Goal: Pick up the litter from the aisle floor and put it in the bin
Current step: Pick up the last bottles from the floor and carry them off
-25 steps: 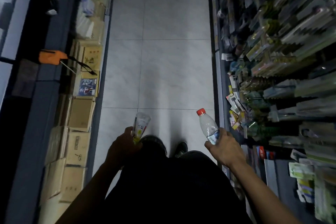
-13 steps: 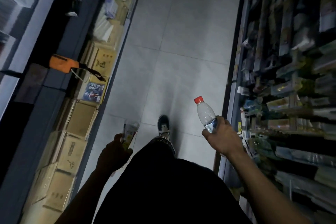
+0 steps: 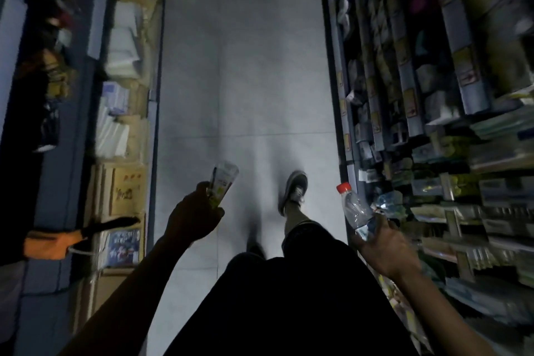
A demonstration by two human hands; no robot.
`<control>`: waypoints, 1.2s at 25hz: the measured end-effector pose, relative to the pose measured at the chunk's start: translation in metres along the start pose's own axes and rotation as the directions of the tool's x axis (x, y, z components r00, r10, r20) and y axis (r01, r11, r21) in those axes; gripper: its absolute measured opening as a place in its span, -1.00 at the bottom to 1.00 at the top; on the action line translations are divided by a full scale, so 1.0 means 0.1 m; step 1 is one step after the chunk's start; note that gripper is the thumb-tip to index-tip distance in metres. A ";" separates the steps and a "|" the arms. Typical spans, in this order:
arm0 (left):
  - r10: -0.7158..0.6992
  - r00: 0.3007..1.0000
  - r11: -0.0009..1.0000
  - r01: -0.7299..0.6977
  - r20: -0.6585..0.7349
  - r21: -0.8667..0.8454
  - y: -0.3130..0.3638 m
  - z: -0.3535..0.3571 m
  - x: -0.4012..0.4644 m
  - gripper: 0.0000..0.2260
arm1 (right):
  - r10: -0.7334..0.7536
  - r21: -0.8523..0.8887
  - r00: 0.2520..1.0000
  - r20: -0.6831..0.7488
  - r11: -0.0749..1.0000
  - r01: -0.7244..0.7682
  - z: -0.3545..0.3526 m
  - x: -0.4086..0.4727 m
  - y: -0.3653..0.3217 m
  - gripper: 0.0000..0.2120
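Closest to me, my right hand (image 3: 384,243) has its fingers curled round the lower body of a clear, crinkled plastic water bottle with a red screw cap (image 3: 354,211), the cap end tilted up and away from me, toward the shelving on my right. It looks empty or close to it, so I judge it very light, and its thin wall already shows dents; it should buckle and crackle if I squeeze, and smooth plastic can slide in the palm, so a wrap round the body near the label band, where I have it, seems the safest place. My left hand (image 3: 193,218) sits a little further out and is in deep shadow; I can see it holds a small transparent plastic cup with a yellow and white printed label (image 3: 223,182) by its lower end, the wider mouth pointing up and forward, but I cannot tell exactly how the fingers lie round it. The cup should be feather-light and thin-walled, springy rather than stiff, so a gentle pinch low on the taper ought to do; anything left inside could spill if I tip it. Both pieces of litter are off the grey tiled aisle floor (image 3: 245,81), and beyond them my grey sneaker (image 3: 293,191) steps ahead. Further on the aisle runs between stocked shelves (image 3: 433,124), and I see no bin anywhere, so the carrying is not yet done.
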State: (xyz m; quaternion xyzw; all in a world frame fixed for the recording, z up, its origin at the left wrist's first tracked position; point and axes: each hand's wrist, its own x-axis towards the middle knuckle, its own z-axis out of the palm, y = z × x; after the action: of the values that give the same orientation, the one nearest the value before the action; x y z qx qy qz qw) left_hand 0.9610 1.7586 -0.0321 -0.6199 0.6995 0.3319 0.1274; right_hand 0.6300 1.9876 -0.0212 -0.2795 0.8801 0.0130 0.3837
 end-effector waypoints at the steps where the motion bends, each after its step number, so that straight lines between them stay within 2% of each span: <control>1: 0.013 1.000 1.000 -0.013 0.009 0.008 0.16 -0.09 0.24 -0.35 | 0.004 -0.003 1.000 0.007 1.000 -0.004 -0.15 0.23 -0.09 -0.43; 3: 0.016 1.000 1.000 -0.016 0.024 0.016 0.44 -0.28 0.66 -0.35 | 0.001 -0.019 1.000 0.029 1.000 0.000 -0.48 0.70 -0.33 -0.39; 7: -0.068 0.997 0.998 0.069 0.043 -0.015 0.86 -0.62 1.22 -0.36 | -0.086 0.009 0.996 0.022 0.996 0.086 -1.18 1.52 -1.05 -0.27; 10: -0.095 0.995 0.995 0.095 0.037 -0.017 0.89 -0.85 1.55 -0.38 | -0.165 -0.028 0.986 0.011 0.986 0.165 -1.70 2.15 -1.70 -0.35; 13: -0.201 0.978 0.975 0.205 0.052 -0.082 0.82 -1.12 1.91 -0.39 | -0.218 -0.068 0.976 -0.028 0.974 0.216 -2.09 2.71 -2.43 -0.40; 19: -0.313 0.948 0.941 0.318 0.061 -0.113 0.74 -1.87 3.14 -0.37 | -0.285 -0.070 0.956 -0.073 0.957 0.281 -2.71 3.89 -4.07 -0.44; 24: -0.232 0.972 0.968 0.235 0.043 -0.089 0.99 -2.84 4.31 -0.38 | -0.200 -0.082 0.979 -0.046 0.977 0.196 -3.08 4.39 -4.79 -0.45; 26: -0.180 0.984 0.983 0.180 0.006 -0.042 1.19 -3.25 4.81 -0.38 | -0.155 -0.095 0.988 -0.025 0.984 0.152 -3.15 4.59 -4.83 -0.43; 28: -0.137 0.990 0.990 0.136 -0.021 -0.022 1.43 -3.61 5.29 -0.38 | -0.120 -0.097 0.991 -0.051 0.989 0.115 -3.22 4.78 -4.84 -0.33; 30: -0.099 0.994 0.995 0.098 -0.050 -0.009 1.70 -3.96 5.85 -0.38 | -0.058 -0.069 0.997 -0.047 0.996 0.054 -3.32 5.04 -4.91 -0.36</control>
State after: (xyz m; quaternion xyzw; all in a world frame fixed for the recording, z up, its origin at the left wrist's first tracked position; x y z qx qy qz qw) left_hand 0.7749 1.0568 -0.0290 -0.6622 0.6700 0.3118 0.1241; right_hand 0.3778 1.2514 -0.0369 -0.3170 0.8800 0.0251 0.3527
